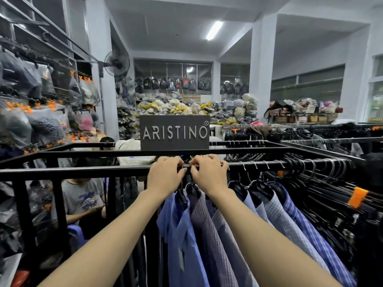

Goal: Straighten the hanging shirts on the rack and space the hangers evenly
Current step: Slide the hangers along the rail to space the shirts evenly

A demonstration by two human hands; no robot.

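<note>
Black rail (83, 170) holds blue shirts (186, 235) bunched in middle; my left hand (164, 175) and right hand (209, 175) curl on hanger hooks (244, 165); I think slide slow, keep gaps same.

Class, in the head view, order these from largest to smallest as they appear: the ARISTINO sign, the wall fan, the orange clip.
1. ARISTINO sign
2. Wall fan, farther away, so true size unsure
3. Orange clip
</note>
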